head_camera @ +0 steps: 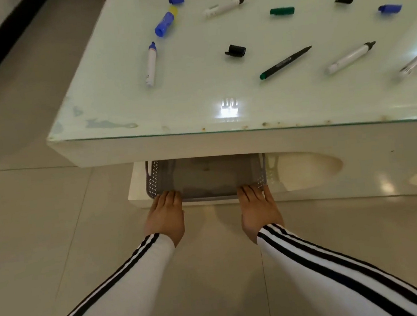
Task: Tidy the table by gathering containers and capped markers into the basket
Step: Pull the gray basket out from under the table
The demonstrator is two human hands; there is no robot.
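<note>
Through the head camera we see our left hand [164, 216] and right hand [259, 210] gripping the grey basket [204, 176], fingers [166, 197] curled over its near rim. It sits on the shelf [138, 193] beneath the bench [195, 99], where uncapped markers [150, 64], caps [235, 50] and blue containers [165, 23] lie scattered.

The table [145, 113] is pale green, the basket [154, 182] grey with dotted holes, the containers [165, 23] blue with yellow lids [173, 9], the markers [150, 64] white, loose caps [282, 11] blue, green and black, sleeves [138, 282] white with black stripes.
</note>
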